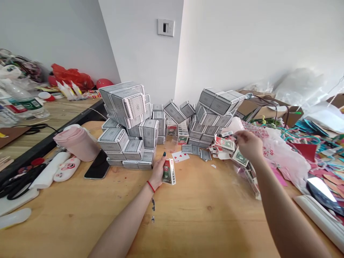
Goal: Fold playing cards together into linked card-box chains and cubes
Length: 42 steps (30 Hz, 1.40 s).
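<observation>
My left hand is closed round a red and green playing card box, held upright just above the table. At the right, my right hand has its fingers pinched together over a pile of card boxes; what they grip, if anything, is too small to make out. Face up between the hands lies a playing card with red hearts. Small bundles of grey-patterned cards lie behind it. Stacks of grey-patterned card blocks rise at the left and right.
A black phone and a pink cup-shaped item stand left of the stacks. Scissors lie at the far left. Plastic bags, coloured scraps and cardboard boxes crowd the right side. A wall closes the back.
</observation>
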Available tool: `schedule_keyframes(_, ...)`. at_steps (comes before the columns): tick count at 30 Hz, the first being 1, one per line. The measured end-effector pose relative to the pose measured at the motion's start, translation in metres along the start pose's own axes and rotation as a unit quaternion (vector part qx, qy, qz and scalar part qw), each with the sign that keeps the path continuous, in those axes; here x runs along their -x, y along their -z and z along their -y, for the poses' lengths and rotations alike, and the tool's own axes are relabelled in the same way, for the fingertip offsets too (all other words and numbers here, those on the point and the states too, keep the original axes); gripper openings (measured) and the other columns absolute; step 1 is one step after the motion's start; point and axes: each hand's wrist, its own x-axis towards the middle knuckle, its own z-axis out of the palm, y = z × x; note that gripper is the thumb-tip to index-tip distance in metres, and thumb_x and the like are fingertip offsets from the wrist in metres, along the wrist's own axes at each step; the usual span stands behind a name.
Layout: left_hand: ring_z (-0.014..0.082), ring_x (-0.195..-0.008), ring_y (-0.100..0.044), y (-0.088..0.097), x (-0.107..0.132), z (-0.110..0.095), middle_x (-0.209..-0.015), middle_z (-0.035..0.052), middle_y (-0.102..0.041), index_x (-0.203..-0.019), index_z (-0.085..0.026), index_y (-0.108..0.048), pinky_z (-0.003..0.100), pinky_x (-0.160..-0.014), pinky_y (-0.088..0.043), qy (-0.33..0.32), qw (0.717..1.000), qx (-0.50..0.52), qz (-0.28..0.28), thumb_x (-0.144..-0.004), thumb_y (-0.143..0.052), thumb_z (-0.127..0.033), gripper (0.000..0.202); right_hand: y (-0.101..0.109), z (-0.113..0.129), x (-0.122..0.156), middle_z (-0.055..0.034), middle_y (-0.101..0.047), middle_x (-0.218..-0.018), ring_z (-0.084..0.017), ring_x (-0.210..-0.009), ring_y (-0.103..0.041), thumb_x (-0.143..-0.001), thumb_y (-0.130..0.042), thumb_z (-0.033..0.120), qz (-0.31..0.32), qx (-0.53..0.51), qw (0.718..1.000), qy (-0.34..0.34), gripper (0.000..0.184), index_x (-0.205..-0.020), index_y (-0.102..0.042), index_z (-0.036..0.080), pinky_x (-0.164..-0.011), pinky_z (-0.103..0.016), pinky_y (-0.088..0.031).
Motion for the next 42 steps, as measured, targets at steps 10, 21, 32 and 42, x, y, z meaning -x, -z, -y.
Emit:
schedule_keyframes(10,0.0052,-0.037,-0.04,-0.001,-0.001,0.007,-0.044,-0.0063,-0.046,-0.058,-0.016,-0.045,0.017,-0.038,-0.032,-0.06,0.993,-0.095,0.024,-0.056,-0.064,-0.065,0.052,-0.008,-0.019,-0.059,-0.0139,-0.067,-0.08,-0.024,-0.076,-0.061,-0.061,-0.055,0.006,0.051,0.177,0.982,0.051,0.023,-0.076,-0.071,0.011,-0.074,-0.038,-0.043)
schedule_keyframes(21,0.0123,-0.061,-0.057,-0.006,0.019,0.011,-0.07,-0.0022,-0.059,-0.093,-0.019,-0.05,0.022,-0.058,-0.044,-0.134,0.931,-0.319,0.118,-0.056,-0.076,-0.034,0.047,-0.02,0.067,0.016,-0.0012,-0.064,-0.07,-0.014,-0.054,-0.052,-0.078,-0.054,0.025,0.115,-0.035,0.979,0.167,0.015,-0.085,-0.068,0.025,-0.056,-0.029,-0.041)
schedule_keyframes(32,0.0176,-0.079,-0.057,-0.002,0.023,0.015,-0.099,0.0062,-0.053,-0.122,-0.019,-0.032,0.03,-0.069,-0.046,-0.287,0.839,-0.452,0.091,-0.061,-0.071,-0.034,0.074,-0.1,0.082,0.146,0.0023,-0.062,-0.053,-0.011,-0.042,-0.051,-0.075,-0.06,0.042,0.379,-0.351,0.855,-0.049,0.025,-0.072,-0.069,0.019,-0.041,-0.021,-0.039)
schedule_keyframes(42,0.0273,-0.106,-0.044,-0.003,0.024,0.007,-0.113,0.0112,-0.046,-0.12,-0.018,-0.044,0.043,-0.093,-0.037,-0.396,0.706,-0.585,0.055,-0.065,-0.06,-0.019,0.057,-0.114,0.08,0.157,-0.0059,-0.07,-0.082,-0.023,-0.073,-0.066,-0.068,-0.066,0.05,0.338,-0.501,0.774,-0.189,0.037,-0.086,-0.069,0.017,-0.068,-0.038,-0.055)
